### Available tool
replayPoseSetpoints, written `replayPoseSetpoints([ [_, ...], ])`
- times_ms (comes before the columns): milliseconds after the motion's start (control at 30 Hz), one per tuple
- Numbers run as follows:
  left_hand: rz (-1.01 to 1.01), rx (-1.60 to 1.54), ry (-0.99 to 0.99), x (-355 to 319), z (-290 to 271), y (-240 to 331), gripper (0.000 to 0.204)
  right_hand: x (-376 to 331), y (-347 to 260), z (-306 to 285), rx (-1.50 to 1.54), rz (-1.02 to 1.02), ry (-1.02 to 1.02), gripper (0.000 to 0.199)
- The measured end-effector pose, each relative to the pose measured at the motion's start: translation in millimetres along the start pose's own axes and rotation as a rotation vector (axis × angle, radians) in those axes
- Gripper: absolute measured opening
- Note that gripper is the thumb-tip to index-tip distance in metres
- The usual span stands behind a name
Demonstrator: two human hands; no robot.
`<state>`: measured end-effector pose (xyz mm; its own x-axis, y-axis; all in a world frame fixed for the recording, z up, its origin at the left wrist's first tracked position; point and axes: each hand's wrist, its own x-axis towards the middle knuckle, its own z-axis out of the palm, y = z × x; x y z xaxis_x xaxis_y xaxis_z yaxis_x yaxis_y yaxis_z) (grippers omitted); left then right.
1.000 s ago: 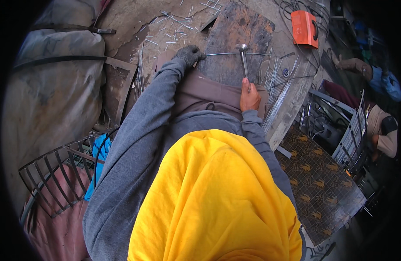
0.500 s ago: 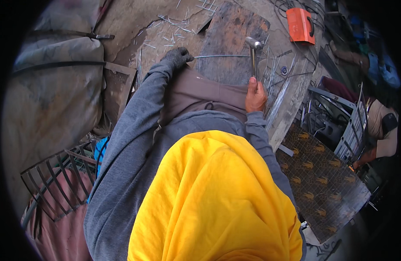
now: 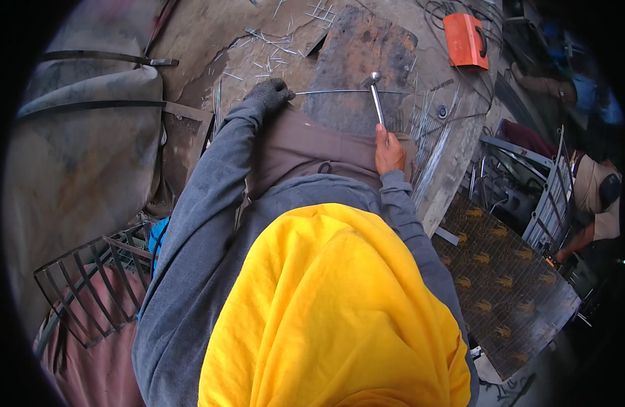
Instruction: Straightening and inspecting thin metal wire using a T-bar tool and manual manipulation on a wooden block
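Note:
My left hand point(image 3: 271, 91), in a dark glove, grips the near end of a thin straight wire point(image 3: 333, 91) that lies across a rusty steel plate point(image 3: 356, 47). Bare, my right hand point(image 3: 389, 152) is closed around the handle of a metal hammer point(image 3: 377, 102). The hammer's head rests on the wire near the plate's middle. A yellow hood and grey sleeves fill the lower part of the view.
Short wire offcuts litter the bench around the plate. A bundle of long rods point(image 3: 431, 156) lies at the right edge, an orange box point(image 3: 466, 39) beyond it. A wire mesh panel point(image 3: 509, 298) sits lower right, a metal grate point(image 3: 88, 292) lower left. Another person point(image 3: 597, 197) works at far right.
The hammer head was lifted up and to the right half a second ago and is now back down on the wire. My left hand stays on the wire's end.

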<state>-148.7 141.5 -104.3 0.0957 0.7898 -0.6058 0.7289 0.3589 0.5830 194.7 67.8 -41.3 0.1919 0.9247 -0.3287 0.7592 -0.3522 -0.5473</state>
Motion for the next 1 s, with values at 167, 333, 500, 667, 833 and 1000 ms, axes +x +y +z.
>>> replayPoseSetpoints([
  [167,0.051,-0.006,0.079,-2.3,0.2,-13.7,0.04,-11.6,-22.2,-7.3,0.131,-0.067,0.115,0.067],
  [333,0.047,0.015,0.089,-6.8,-4.4,-8.4,0.041,1.6,2.1,7.2,-0.132,-0.042,-0.039,0.064],
  [500,0.041,0.017,0.142,-16.5,-8.6,-41.4,0.04,-14.3,-31.4,-18.3,0.113,-0.043,0.093,0.063],
  [667,0.045,0.027,0.15,-22.1,-10.5,-50.6,0.041,-14.1,-18.9,-5.5,0.093,-0.113,0.132,0.063],
  [833,0.041,0.057,0.158,-25.8,-9.0,-54.4,0.042,-6.7,-9.6,7.6,-0.06,-0.056,-0.031,0.063],
  [1000,0.065,-0.026,0.156,-23.0,-13.7,-54.1,0.041,-6.9,-15.2,0.4,0.019,-0.033,0.027,0.066],
])
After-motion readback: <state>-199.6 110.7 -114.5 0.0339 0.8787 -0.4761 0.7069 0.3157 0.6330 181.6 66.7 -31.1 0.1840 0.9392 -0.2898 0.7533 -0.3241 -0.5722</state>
